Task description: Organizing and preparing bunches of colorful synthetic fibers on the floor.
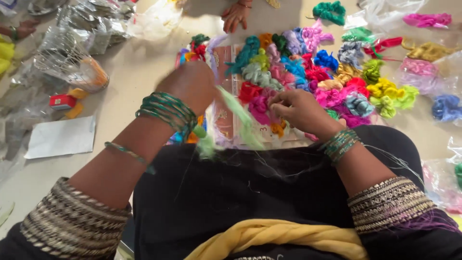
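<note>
Both hands (192, 86) raised — pulling pale-green thread (238, 115).

Obscured, cropped and blurred regions, head view.
The left hand (192, 86) was motion-blurred; its fingers and grip could not be read. The pale green thread tuft (238, 118) beside it smeared into a streak. The right hand (301, 110) had its fingertips buried in the heap of many-coloured thread bundles (313, 72). The flat pinkish printed card (224, 120) lay mostly covered by bundles and hands. Another person's hand (236, 15) was cut off at the top edge, and the clear plastic bags (442, 178) at the right edge.
</note>
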